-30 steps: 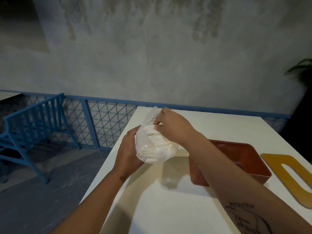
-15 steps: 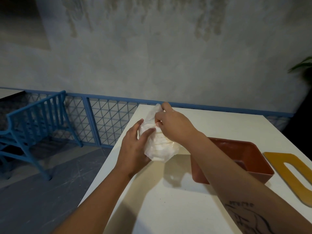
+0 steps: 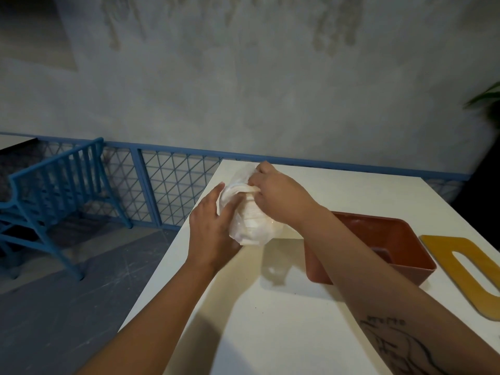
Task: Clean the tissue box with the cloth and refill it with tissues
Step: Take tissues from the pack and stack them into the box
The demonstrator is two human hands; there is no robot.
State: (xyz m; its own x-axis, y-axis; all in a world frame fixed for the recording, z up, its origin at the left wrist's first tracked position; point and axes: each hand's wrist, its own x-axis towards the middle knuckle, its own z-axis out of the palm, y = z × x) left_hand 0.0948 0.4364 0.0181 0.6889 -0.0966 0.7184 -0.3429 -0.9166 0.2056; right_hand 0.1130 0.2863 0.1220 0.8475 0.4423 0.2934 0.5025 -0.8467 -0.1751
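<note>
R hand [image 3: 278, 193]: fingers [image 3: 256, 185] pinched shut on the top fold of the tissue pack [image 3: 254, 226]; can't tell if they've got wrapper or tissue. L hand [image 3: 211, 231]: fingers [image 3: 228, 209] curled round the pack's left side, cupping it from below. The pack is held in the air above the worktop [image 3: 270, 334], long axis approx upright, tipped away from the person. The tissue box [image 3: 422, 274] sits on the worktop, open side up, below & right of the pack, partly under the R forearm. The slotted lid [image 3: 460, 266] lies flat just right of the box. Prob the refill step, pack being opened. Box lies down-right of the fingers, R hand nearer; pack needs laying flat to go in.
</note>
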